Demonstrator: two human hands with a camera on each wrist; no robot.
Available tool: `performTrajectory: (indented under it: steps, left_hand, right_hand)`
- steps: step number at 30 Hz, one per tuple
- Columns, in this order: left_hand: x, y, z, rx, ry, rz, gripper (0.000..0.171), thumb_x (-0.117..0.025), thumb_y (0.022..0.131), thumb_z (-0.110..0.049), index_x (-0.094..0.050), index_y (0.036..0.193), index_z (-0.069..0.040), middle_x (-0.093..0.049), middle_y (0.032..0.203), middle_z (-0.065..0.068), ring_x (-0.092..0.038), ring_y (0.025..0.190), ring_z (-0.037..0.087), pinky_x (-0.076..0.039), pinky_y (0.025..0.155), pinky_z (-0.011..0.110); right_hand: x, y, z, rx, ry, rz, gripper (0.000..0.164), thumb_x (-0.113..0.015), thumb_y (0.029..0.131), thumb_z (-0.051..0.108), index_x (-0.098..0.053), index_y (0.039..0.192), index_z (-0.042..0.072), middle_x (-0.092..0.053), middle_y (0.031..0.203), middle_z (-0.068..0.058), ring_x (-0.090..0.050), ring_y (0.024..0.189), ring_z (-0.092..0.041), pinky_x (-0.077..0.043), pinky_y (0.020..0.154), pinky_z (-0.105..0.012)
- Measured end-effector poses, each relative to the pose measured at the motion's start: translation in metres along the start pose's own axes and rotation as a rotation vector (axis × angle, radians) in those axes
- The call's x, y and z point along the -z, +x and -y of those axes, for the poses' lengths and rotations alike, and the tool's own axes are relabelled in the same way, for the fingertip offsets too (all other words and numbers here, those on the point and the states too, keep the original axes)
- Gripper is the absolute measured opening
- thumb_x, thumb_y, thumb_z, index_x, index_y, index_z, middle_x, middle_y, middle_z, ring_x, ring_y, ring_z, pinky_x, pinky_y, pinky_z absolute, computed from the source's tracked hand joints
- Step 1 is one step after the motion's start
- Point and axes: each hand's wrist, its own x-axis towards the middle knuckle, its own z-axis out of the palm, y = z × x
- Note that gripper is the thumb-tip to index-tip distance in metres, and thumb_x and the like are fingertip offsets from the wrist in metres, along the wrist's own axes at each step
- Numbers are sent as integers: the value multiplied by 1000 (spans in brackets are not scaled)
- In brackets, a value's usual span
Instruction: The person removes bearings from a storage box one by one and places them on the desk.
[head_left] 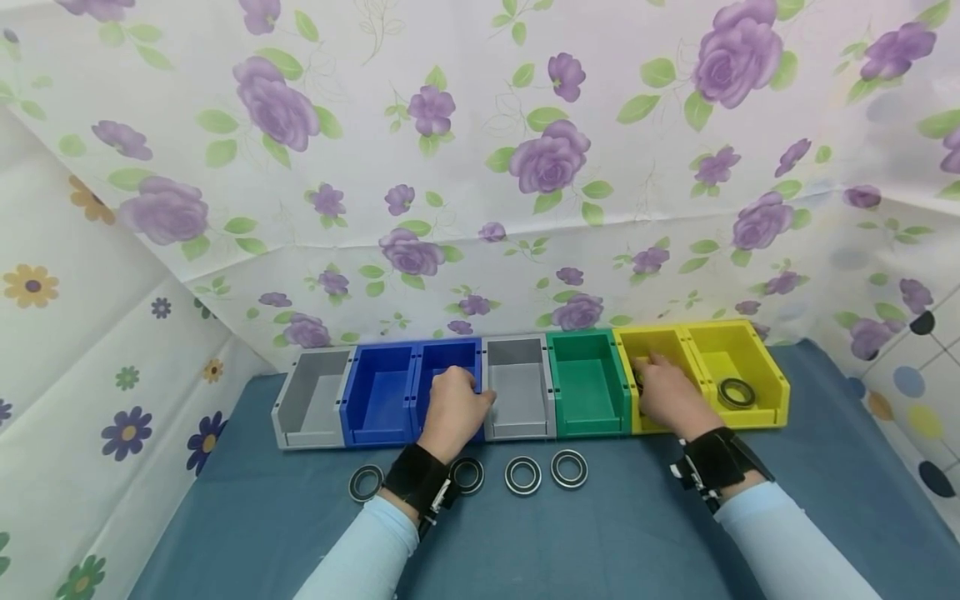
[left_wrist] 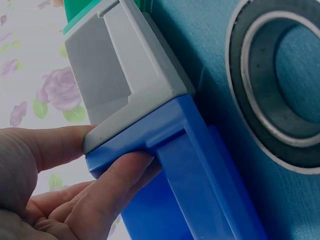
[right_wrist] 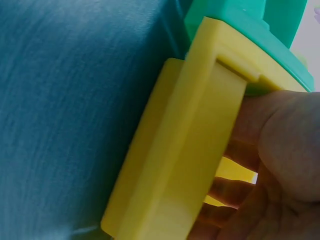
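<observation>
My left hand (head_left: 452,410) is at the right-hand blue bin (head_left: 427,358). In the left wrist view, its thumb and fingers pinch the adjoining walls of this bin and the grey bin (left_wrist: 137,50) beside it. My right hand (head_left: 670,396) reaches down into the left-hand yellow bin (head_left: 648,337). A dark ring-like edge shows by its fingertips there; I cannot tell whether they hold it. In the right wrist view, the front wall (right_wrist: 185,145) of the yellow bin partly hides the fingers. One ball bearing (head_left: 723,393) lies in the right-hand yellow bin (head_left: 757,367).
On the blue cloth (head_left: 570,542) several bearings lie before the bins, one (head_left: 511,476) in front of the middle grey bin. A green bin (head_left: 588,375) stands between grey and yellow, and another grey bin (head_left: 315,400) ends the row at left. Behind hangs a flowered curtain (head_left: 480,167).
</observation>
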Motion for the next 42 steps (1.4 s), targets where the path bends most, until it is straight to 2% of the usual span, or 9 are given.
performTrajectory:
  steps: [3,9,12,15,20,24,30,35,42]
  left_hand:
    - [0,0,-1,-1,-1,2,52,-70,82,-22,-30,51,-15,-16,53,-8,-20,37,7,-21,34,22]
    - [0,-1,-1,7,-3,5,51,-70,82,-22,-31,50,-14,-17,52,-8,-21,37,7,-21,34,22]
    - [0,-1,-1,8,-2,5,51,-70,82,-22,-31,50,-14,-17,52,-8,-22,37,8,-21,34,22]
    - [0,-1,-1,10,0,4,50,-70,82,-23,-32,50,-14,-18,51,-8,-22,37,8,-21,34,22]
    - [0,0,0,9,-2,1,50,-70,82,-22,-32,50,-14,-17,51,-8,-22,37,9,-21,34,23]
    - [-1,0,0,-2,-6,-5,51,-70,81,-19,-29,51,-14,-16,53,-8,-21,37,8,-21,34,23]
    - [-1,0,1,-16,-1,-12,52,-70,81,-20,-29,51,-14,-15,52,-8,-20,36,8,-20,34,23]
    - [-1,0,1,-25,2,-19,51,-70,80,-20,-30,49,-14,-17,51,-8,-21,36,7,-21,34,22]
    - [0,0,0,-21,5,-18,51,-70,81,-21,-30,49,-14,-17,51,-8,-22,36,7,-21,34,22]
  right_hand:
    - [-2,0,-1,13,-11,8,53,-39,83,-6,-39,137,-5,-32,137,-33,-28,125,-48,-28,97,-55]
    - [-6,0,-2,36,-12,-13,48,-40,85,-5,-43,133,-7,-43,130,-30,-37,121,-44,-31,97,-53]
    - [-6,0,-2,42,-17,-26,43,-41,86,-5,-47,129,-7,-47,125,-29,-44,114,-42,-37,92,-51]
    - [-6,-1,-2,31,-19,-34,37,-44,86,-5,-53,122,-6,-55,112,-25,-52,98,-34,-43,80,-46]
    - [-4,-3,2,-24,-9,-35,30,-50,84,-4,-56,114,-5,-58,98,-18,-49,78,-26,-43,67,-39]
    - [-2,-6,5,-62,5,-37,33,-52,83,-4,-57,115,-5,-59,95,-16,-50,75,-24,-44,62,-35]
    - [-1,-9,5,-68,32,-47,30,-52,81,-4,-59,111,-5,-58,88,-13,-50,69,-22,-42,55,-31]
    - [-4,-10,3,-78,60,-63,28,-54,81,-1,-59,108,-6,-58,85,-12,-50,66,-21,-41,52,-31]
    - [-5,-14,2,-54,56,-124,27,-59,78,1,-61,104,-5,-61,91,-16,-51,69,-22,-43,55,-32]
